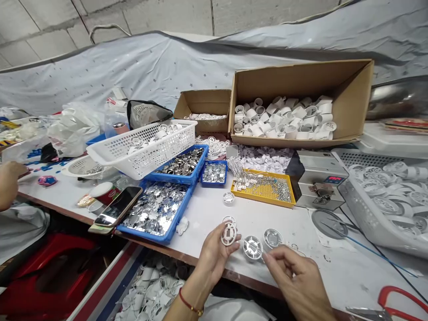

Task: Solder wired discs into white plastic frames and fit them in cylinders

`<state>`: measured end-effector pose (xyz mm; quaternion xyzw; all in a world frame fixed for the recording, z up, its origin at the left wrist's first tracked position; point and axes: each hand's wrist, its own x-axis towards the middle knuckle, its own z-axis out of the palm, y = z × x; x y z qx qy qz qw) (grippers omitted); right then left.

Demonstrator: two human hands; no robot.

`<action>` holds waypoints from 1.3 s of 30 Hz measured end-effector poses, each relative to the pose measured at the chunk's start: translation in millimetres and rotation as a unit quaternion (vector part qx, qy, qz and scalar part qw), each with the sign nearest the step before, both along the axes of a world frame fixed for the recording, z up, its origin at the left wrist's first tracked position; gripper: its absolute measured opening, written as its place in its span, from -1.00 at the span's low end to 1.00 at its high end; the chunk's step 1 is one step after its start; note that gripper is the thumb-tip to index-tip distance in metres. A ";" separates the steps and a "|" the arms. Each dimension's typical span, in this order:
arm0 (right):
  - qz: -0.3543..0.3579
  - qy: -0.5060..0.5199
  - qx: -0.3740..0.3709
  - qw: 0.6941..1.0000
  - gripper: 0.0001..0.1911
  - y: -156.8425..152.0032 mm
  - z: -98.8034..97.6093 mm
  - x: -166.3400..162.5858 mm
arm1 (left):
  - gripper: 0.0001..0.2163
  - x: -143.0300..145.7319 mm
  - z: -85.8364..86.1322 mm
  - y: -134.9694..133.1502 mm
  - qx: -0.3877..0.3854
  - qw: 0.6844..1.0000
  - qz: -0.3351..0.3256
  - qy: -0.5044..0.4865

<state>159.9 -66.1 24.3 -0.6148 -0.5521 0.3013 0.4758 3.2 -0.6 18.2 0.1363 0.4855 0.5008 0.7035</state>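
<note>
In the head view, I read my left hand [214, 256] as holding a white round plastic disc with a rectangular centre slot [229, 235] up before the palm, its rim pinched between the thumb and fingers. My right hand [294, 278] lies just to the right, its fingers [267, 257] drawn close together at the edge of a round white ribbed plastic disc [252, 248]. I cannot tell whether they pinch that disc or only touch it.

A flat, pale perforated disc [273, 238] lies just beside the ribbed disc on the white counter [200, 218]. A white plastic ring [229, 220] sits just behind the held disc, and a small white round cap [228, 198] rests farther up the counter.

Operation in hand: one disc is held in the left hand while the right works at the pieces on the counter. Beyond them stand a shallow yellow tray of small metal parts [264, 189], a blue plastic tray of mirror-like silver pieces [155, 209], and a brown cardboard box of white plastic cylinders [284, 107]. Another person's hand [10, 183] shows at the left edge.
</note>
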 end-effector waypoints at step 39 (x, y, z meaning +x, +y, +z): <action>0.120 0.510 -0.262 0.811 -0.50 3.9 -25.6 -12.0 | -0.68 -3.0 -11.3 -5.3 0.309 0.853 -0.096 0.409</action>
